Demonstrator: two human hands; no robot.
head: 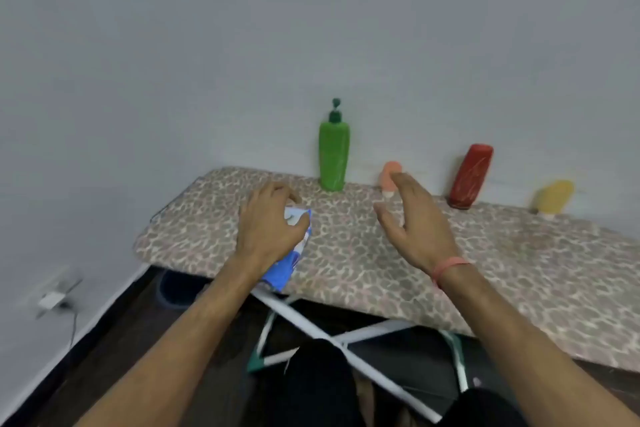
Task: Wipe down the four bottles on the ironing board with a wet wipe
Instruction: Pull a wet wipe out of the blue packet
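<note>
Along the wall edge of the patterned ironing board (502,270) stand a green pump bottle (334,156), a small orange bottle (389,174), a red bottle (470,177) and a yellow bottle (553,197). My left hand (268,229) grips a blue and white wet wipe pack (287,262) near the board's front edge. My right hand (414,218) hovers above the board with straight fingers and holds nothing. It partly covers the orange bottle.
A plain grey wall (311,28) rises right behind the bottles. The board's white crossed legs (311,326) show below over a dark floor. A wall socket with a white plug and cable (52,298) sits low on the left.
</note>
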